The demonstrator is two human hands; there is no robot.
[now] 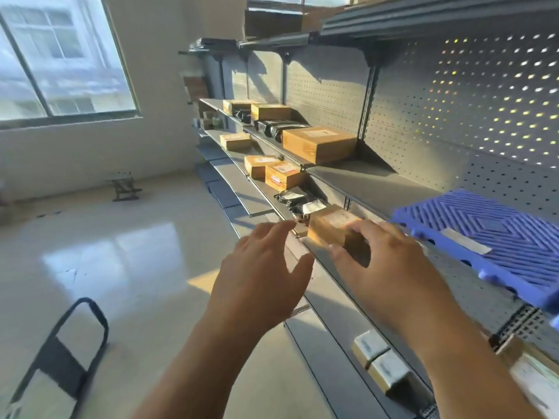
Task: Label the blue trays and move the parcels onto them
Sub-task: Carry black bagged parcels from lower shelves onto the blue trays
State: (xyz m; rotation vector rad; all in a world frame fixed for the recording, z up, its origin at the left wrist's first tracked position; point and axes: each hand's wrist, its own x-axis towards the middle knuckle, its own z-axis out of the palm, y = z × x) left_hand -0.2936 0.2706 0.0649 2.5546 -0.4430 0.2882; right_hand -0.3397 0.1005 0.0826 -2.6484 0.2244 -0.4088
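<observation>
A blue ribbed tray [496,237] lies on the shelf at right, with a pale strip label [465,244] stuck on its top. A small brown cardboard parcel [329,226] sits at the shelf's front edge, left of the tray. My right hand [384,261] rests on the parcel's near right side, fingers curled around it. To the parcel's left my left hand [266,267] hovers with spread fingers, holding nothing. Black bagged parcels [299,202] lie just behind the brown one.
Grey metal shelves [372,182] with a pegboard back run along the right wall and hold several more brown boxes [319,143]. Small white-topped boxes [381,361] sit on a lower shelf. A dark hand-truck frame [60,352] stands at bottom left on the glossy floor.
</observation>
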